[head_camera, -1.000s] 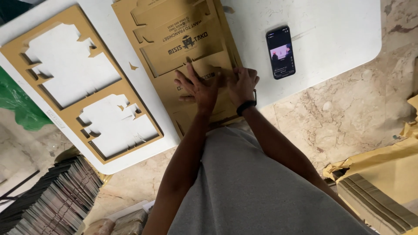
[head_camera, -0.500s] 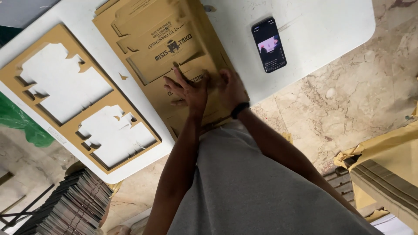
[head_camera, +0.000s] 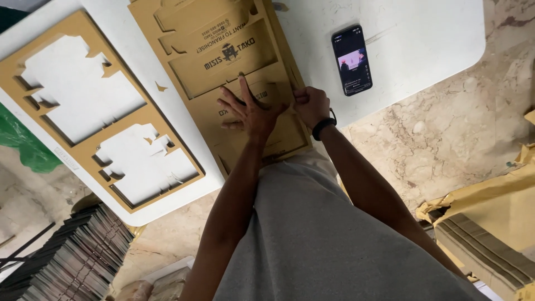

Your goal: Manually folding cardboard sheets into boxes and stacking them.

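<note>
A brown die-cut cardboard sheet (head_camera: 195,44) with printed box blanks lies on the white table (head_camera: 423,39). My left hand (head_camera: 248,111) presses flat on the sheet's near part, fingers spread. My right hand (head_camera: 311,105), with a black wristband, pinches the sheet's right edge beside the left hand. A second cardboard frame (head_camera: 139,120) with its blanks punched out lies to the left on the table.
A black smartphone (head_camera: 351,59) with a lit screen lies on the table to the right. A stack of flat cardboard pieces (head_camera: 78,256) sits on the floor at lower left. Brown paper and more cardboard stacks (head_camera: 490,234) are at lower right. A green bag (head_camera: 22,145) lies at far left.
The view has shifted a little. My left hand's fingers have spread wider on the sheet, and my right hand has closed onto the sheet's right edge.
</note>
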